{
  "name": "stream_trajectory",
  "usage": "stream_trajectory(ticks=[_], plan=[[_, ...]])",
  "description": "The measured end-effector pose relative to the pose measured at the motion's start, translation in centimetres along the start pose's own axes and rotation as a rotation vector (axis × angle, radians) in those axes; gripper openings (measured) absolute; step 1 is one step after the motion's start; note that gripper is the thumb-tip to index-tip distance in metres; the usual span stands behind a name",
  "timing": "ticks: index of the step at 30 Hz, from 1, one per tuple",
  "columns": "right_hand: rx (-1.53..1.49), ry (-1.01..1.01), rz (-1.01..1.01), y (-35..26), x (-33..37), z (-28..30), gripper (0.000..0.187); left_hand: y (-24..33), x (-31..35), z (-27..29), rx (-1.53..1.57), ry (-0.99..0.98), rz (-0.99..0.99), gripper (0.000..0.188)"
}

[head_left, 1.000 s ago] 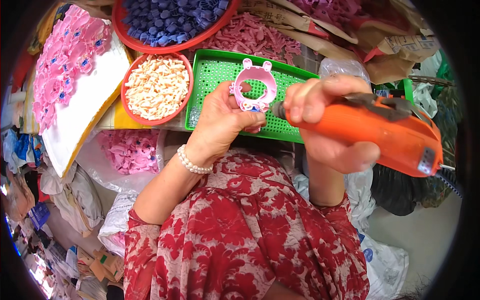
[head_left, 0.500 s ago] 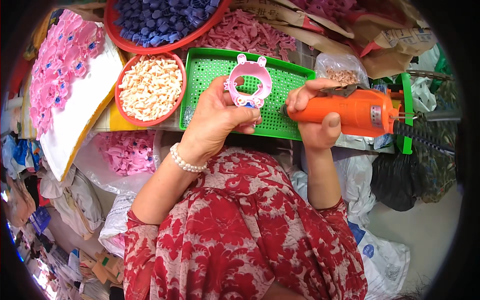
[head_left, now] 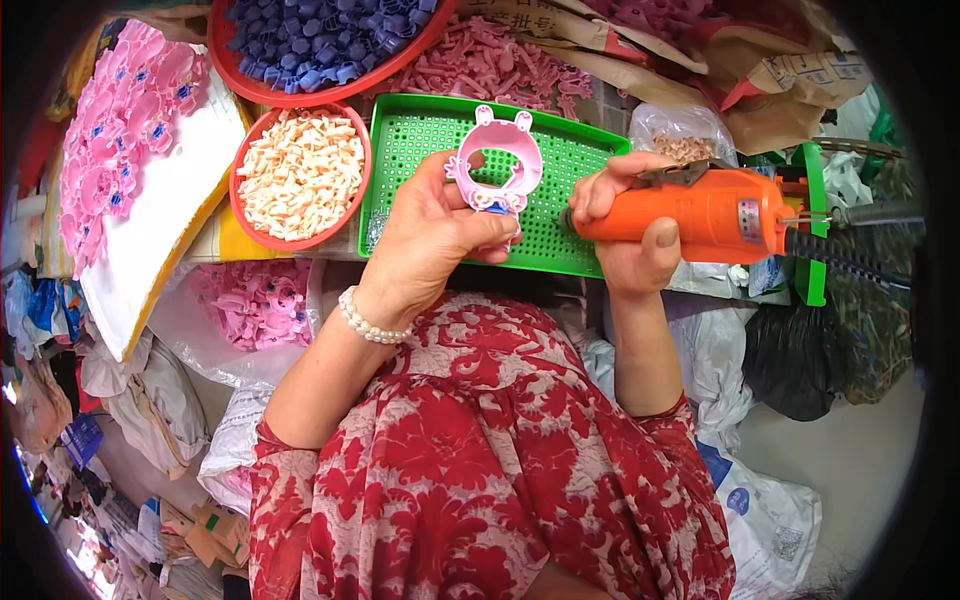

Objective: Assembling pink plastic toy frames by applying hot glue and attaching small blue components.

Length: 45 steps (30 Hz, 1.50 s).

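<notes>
Between the thumb and fingers of my left hand [head_left: 440, 215] is a pink plastic ring-shaped piece [head_left: 464, 178] with two small ears on top and a blue part at its lower end. My right hand [head_left: 640, 225] is wrapped round an orange electric screwdriver [head_left: 705, 215], which lies sideways with its tip end toward the pink piece. A gap separates the two. Both hands are held over a green perforated tray [head_left: 400, 125]. The tip of the screwdriver is hard to make out. A bead bracelet [head_left: 368, 318] circles my left wrist.
Left of the tray stands a red bowl of small cream pieces [head_left: 303, 175]; behind it, a larger red basin of blue pieces [head_left: 330, 45]. Pink parts [head_left: 490, 65] lie beyond the tray. More pink assemblies [head_left: 125, 140] cover a white board at left. A cable [head_left: 850, 262] trails rightward.
The pink piece has tilted and shifted very slightly left in my left hand. The rear of the screwdriver has risen a little in view. Both grips stay the same.
</notes>
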State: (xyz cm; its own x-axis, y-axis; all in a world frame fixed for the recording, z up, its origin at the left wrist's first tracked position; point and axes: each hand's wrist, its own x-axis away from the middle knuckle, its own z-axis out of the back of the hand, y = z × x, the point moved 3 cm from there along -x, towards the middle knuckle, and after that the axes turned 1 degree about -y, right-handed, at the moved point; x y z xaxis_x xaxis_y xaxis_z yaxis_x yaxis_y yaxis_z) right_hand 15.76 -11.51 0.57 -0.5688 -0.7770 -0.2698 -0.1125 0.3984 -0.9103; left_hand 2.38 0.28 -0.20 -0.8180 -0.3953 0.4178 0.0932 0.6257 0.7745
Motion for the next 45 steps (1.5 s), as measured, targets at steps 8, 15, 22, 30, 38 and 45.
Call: stream_trajectory(ticks=[8, 15, 22, 30, 38, 45], plan=[[0.005, -0.021, 0.026, -1.5, -0.4, -0.4, 0.066, 0.0, 0.0, 0.0, -0.009, -0.008, -0.004, 0.045], [-0.035, -0.253, 0.231, -5.5, -1.8, -2.2, 0.079, -0.5, 0.1, -0.5, -0.030, -0.034, -0.021, 0.048], [-0.084, -0.320, 0.325, -6.4, -2.5, -5.7, 0.085, -0.6, 0.0, -1.0, 0.030, -0.041, -0.070, 0.037], [-0.106, -0.345, 0.240, -4.1, -2.7, -5.9, 0.082, -0.6, 0.0, -0.8, -0.019, -0.025, -0.083, 0.035], [-0.026, -0.186, 0.105, -3.7, -2.2, -6.4, 0.075, -0.4, 0.1, -0.9, -0.012, -0.024, -0.090, 0.032], [-0.042, -0.211, 0.123, -3.2, -2.1, -6.4, 0.072, -1.3, -0.1, -0.8, -0.030, 0.066, -0.163, 0.027]])
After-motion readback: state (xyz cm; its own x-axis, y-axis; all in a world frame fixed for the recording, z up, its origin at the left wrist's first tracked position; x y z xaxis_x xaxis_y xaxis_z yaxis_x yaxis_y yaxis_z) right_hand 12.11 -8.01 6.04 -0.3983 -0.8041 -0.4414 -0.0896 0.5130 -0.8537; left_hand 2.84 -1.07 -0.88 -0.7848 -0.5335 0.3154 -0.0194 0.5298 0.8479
